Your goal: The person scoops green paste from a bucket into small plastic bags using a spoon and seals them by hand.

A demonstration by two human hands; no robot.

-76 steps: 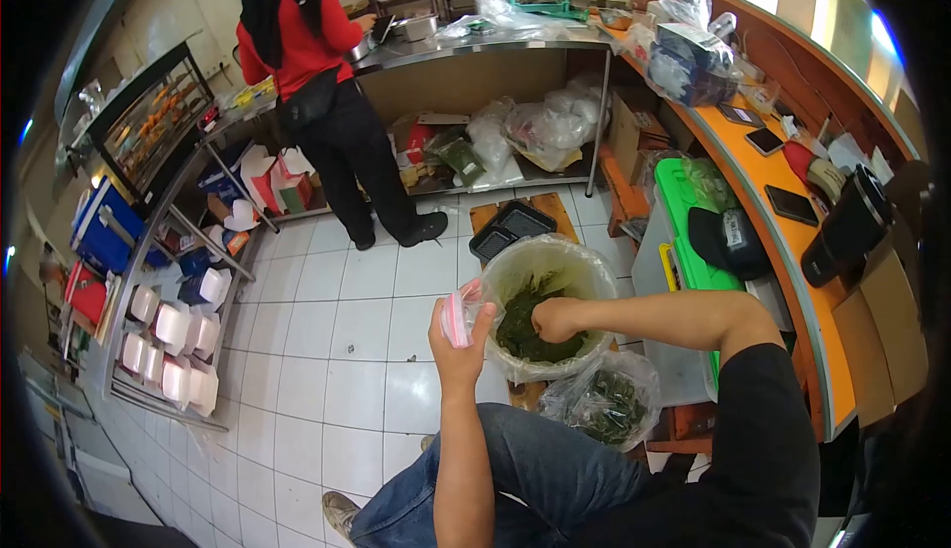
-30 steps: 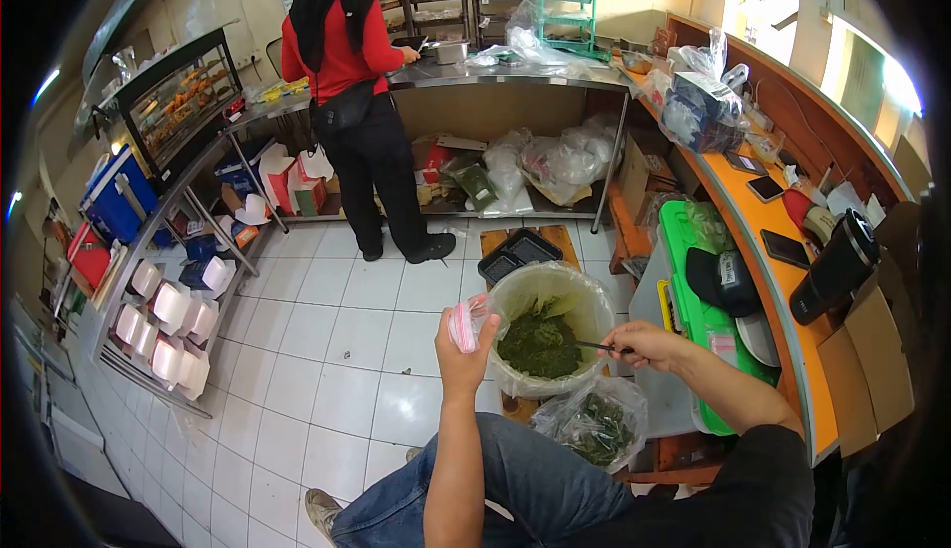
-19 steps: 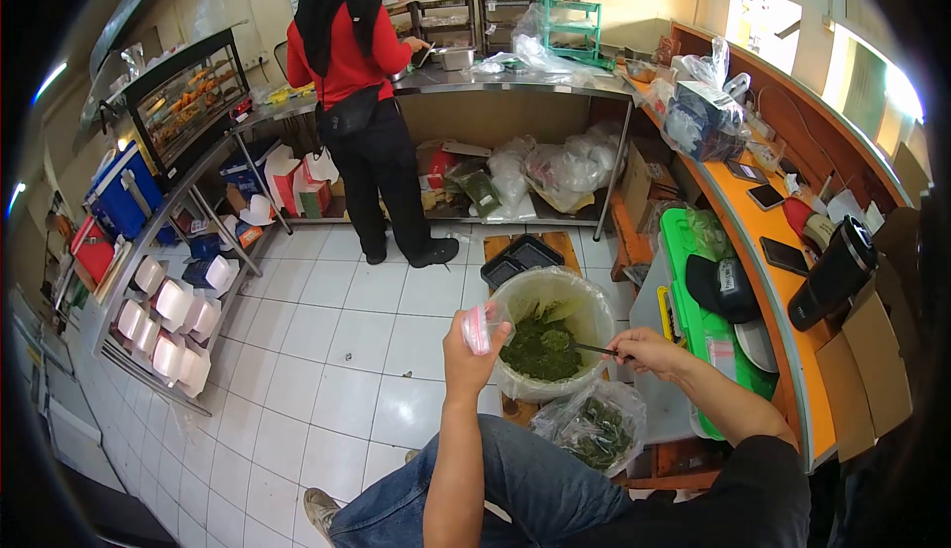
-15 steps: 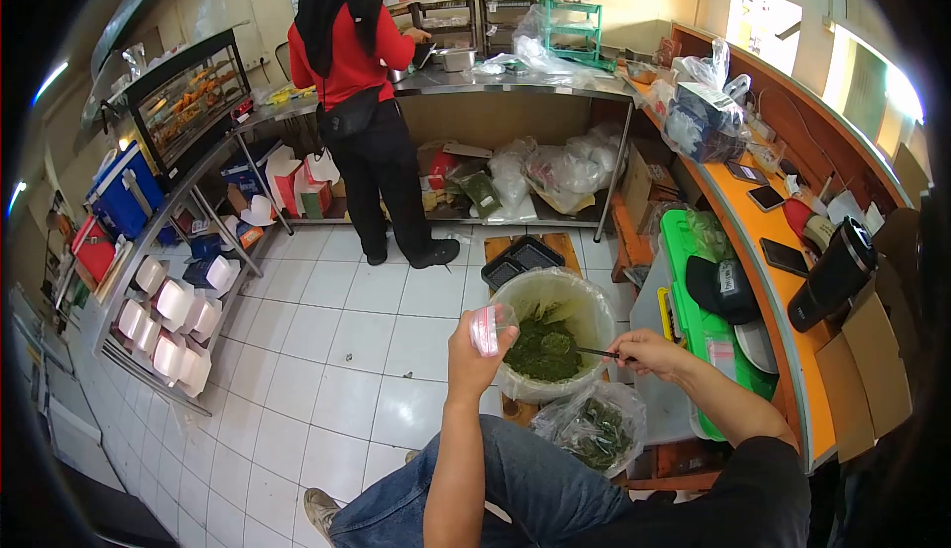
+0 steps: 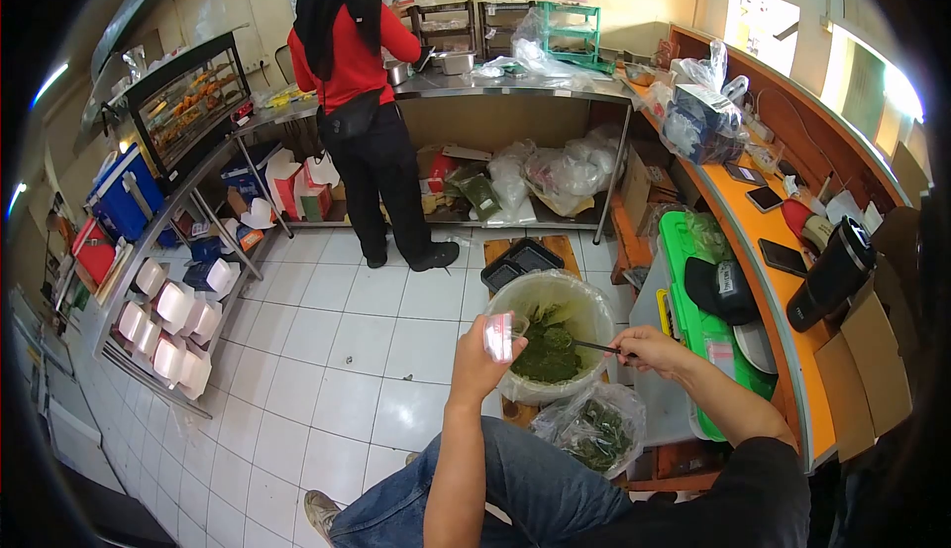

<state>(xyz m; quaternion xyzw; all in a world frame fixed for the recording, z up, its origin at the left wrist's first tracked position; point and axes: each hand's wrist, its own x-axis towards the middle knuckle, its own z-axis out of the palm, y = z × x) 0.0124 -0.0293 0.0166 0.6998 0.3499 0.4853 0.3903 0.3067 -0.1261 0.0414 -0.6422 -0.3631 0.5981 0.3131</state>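
My left hand (image 5: 477,362) is closed on a small clear zip bag (image 5: 499,336) with a pink-red stripe, held at the near-left rim of a lined bucket (image 5: 597,302). Inside the bucket lies a wet, dark green leafy mixture (image 5: 543,358). Closed around the dark handle of a spoon (image 5: 596,348), my right hand (image 5: 646,352) is at the bucket's right side. The spoon's head is down at the green mixture and hard to make out. Below the bucket, a clear plastic bag (image 5: 626,427) holds more dark green leaves.
Black trays (image 5: 523,256) lie behind the bucket on a wooden board. A green-lidded bin (image 5: 698,325) and an orange counter (image 5: 792,300) flank my right. A person in a red top (image 5: 362,53) stands at the steel table (image 5: 525,80). White foam boxes (image 5: 173,305) fill a left shelf.
My left hand has shifted slightly right, and the zip bag has turned more upright. The spoon's head has moved slightly within the green mixture. The other person's right arm has drawn back a little.
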